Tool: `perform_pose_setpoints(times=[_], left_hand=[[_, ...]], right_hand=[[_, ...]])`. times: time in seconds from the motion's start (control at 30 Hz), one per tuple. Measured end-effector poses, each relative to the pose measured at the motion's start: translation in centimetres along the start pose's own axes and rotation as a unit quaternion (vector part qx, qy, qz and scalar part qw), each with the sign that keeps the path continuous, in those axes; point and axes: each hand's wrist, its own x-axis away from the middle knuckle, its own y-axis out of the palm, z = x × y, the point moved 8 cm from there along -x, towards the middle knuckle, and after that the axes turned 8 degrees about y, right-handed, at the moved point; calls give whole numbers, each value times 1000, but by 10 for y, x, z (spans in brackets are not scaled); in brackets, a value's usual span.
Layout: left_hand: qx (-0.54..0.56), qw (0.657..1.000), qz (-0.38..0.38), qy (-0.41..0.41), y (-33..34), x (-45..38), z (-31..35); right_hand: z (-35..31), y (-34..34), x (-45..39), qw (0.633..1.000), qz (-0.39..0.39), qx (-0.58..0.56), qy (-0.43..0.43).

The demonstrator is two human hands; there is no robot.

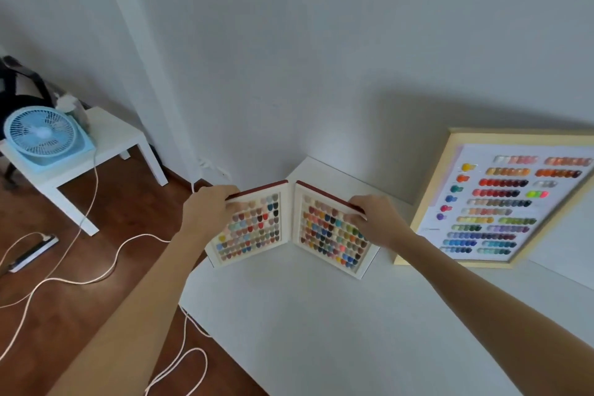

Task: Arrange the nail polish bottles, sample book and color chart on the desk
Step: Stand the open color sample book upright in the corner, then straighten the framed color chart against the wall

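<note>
Matt white desk [321,325], glossy chips (plastic-looking) in sample book [291,228], wood-framed color chart [424,202].

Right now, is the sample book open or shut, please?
Open: the sample book stands spread on the desk, both swatch pages showing.

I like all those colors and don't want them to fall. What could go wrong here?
1. The sample book stands open at the desk's far corner, its left page near the edge; if the left hand and right hand let go, it might tip off onto the floor.
2. The color chart leans on the wall; a bump could make it slide down.
</note>
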Motion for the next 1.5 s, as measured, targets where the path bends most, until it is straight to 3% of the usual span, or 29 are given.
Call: perform_pose_setpoints(times=[0.47,0.8,0.97,1.13,1.3,1.5], left_hand=[[17,1000,-3,-14,14,-31,-39],[69,997,-5,-46,7,-20,-21],[134,989,62,8,-8,-20,47],[235,964,75,96,-9,-18,158],[296,943,43,147,11,-12,262],[332,936,-42,108,66,-13,334]], right_hand=[[-20,13,-54,1000,-9,9,22],[-16,-1,-42,999,0,-23,24],[3,-37,-12,996,61,-66,23],[52,-83,35,989,114,-91,28],[130,-123,81,982,157,-82,71],[225,-154,126,958,207,-110,163]])
